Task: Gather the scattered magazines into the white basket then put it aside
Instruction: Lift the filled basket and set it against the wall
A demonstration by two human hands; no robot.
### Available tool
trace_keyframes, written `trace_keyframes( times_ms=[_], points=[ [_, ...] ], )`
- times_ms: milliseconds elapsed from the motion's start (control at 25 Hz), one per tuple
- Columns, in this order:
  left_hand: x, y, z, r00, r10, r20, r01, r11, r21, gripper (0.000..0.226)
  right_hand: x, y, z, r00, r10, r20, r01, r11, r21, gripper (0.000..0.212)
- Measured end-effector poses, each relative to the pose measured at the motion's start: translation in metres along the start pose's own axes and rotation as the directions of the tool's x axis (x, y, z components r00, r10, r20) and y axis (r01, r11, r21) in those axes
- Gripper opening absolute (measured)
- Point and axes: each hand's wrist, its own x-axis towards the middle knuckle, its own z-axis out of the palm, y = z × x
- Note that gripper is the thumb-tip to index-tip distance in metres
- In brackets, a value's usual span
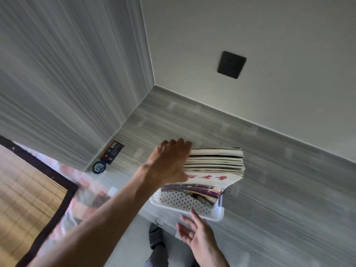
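1. My left hand (169,160) lies flat with straight fingers against the side of the thick stack of paper magazines (213,162), grip released.
2. The stack stands in the white perforated plastic basket (185,204) on the grey striped tabletop (289,189), near its front edge.
3. My right hand (194,232) is spread, grasping nothing, one fingertip at the basket's near rim.

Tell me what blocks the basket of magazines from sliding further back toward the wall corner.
Nothing visible does. The tabletop behind the white basket and its magazines is bare up to the walls. The card and round badge lie off to the left, by the side wall.
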Motion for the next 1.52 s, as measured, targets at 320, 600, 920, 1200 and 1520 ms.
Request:
trace_keyframes(
  times_ms=[320,600,920,1200,1520],
  points=[
    [-0.008,0.004,0.004,1.000,0.007,0.005,-0.007,1.000,-0.028,0.068,0.030,-0.007,0.033,0.956,-0.114,-0.271,0.134,0.989,0.056,0.033],
    [-0.046,-0.108,-0.010,0.970,-0.233,-0.066,0.220,0.961,-0.167,0.054,0.058,-0.039,0.119,0.926,-0.309,-0.215,0.224,0.912,-0.344,0.010],
    [-0.072,-0.257,-0.051,0.743,-0.657,-0.124,0.636,0.752,-0.175,0.060,0.114,-0.059,0.311,0.932,-0.352,0.083,0.323,0.709,-0.627,0.017],
    [-0.044,-0.264,-0.024,0.647,-0.762,-0.019,0.740,0.634,-0.226,0.057,0.177,-0.085,0.332,0.943,-0.314,0.109,0.259,0.487,-0.834,0.007],
    [-0.085,-0.231,-0.014,0.614,-0.626,-0.481,0.660,0.741,-0.123,0.064,0.186,-0.095,0.319,0.974,-0.095,0.204,0.225,0.415,-0.882,0.030]
  ],
)
